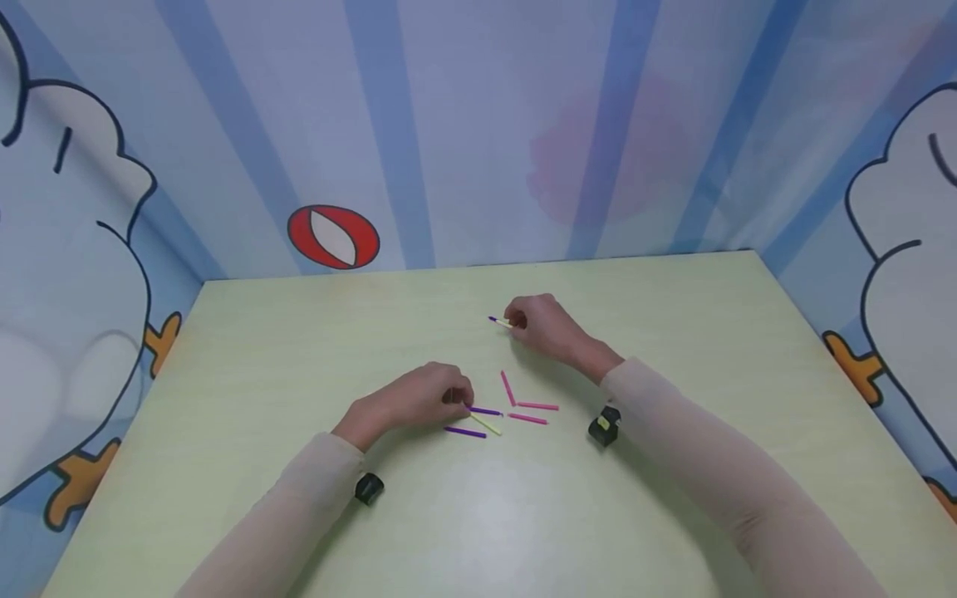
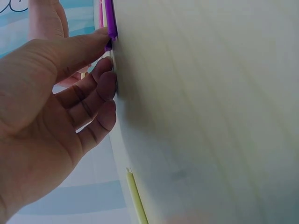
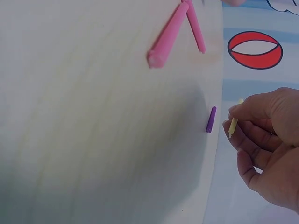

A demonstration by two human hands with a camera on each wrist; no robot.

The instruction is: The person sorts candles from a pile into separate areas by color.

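Closest in, two pale, softly creased sleeves (image 1: 733,465) reach across the tabletop (image 1: 262,390), a small black block (image 1: 370,488) by the left wrist and another (image 1: 604,426) by the right. Just beyond the left one lies the nearest purple stick (image 1: 465,432), straight and slim, its long axis running side to side with the right end slightly nearer the person. A slanted yellow stick (image 1: 488,426) angles from the left fingertips toward the near right. Next, the left hand (image 1: 411,399) pinches the left end of the middle purple stick (image 1: 488,411), which points rightward along the tabletop. The left wrist view also shows a loose yellow stick (image 2: 136,198), smooth and waxy-looking, with a thin wick-like tip.

To the right lie three pink sticks (image 1: 537,406): two nearly parallel, running side to side, and one pointing away, leaning left at its far end. Farther out, the right hand (image 1: 549,326) has thumb and finger clamped on the held yellow stick (image 3: 234,125), its long axis roughly sideways. Just beside it, the far purple stick (image 3: 211,120) lies on the tabletop.

Behind everything, a blue-striped backdrop (image 1: 478,166) bears a printed red-and-white oval (image 1: 299,237).
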